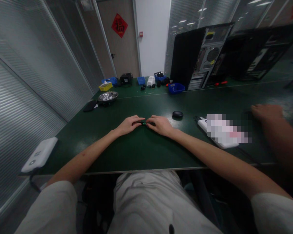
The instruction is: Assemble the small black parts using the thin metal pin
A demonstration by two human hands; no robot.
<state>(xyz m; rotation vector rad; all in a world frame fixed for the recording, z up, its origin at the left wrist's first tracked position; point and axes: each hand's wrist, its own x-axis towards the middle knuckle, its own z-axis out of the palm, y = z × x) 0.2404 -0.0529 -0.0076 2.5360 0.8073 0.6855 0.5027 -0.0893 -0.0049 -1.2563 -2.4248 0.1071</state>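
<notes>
Both of my hands rest on the dark green table [136,152], meeting at its middle. My left hand [130,124] and my right hand [159,124] are closed, fingertips pinching a small dark object with a green spot [143,123] between them. The object is too small to name. A black oval mouse-like thing [177,114] lies just right of my right hand.
Another person's hand [266,112] lies on the table at far right, beside a white blurred-out item [224,131]. A white device [40,154] sits at the left edge, a metal bowl [108,96] farther back, blue bins [176,88] and computer towers [200,57] at the rear.
</notes>
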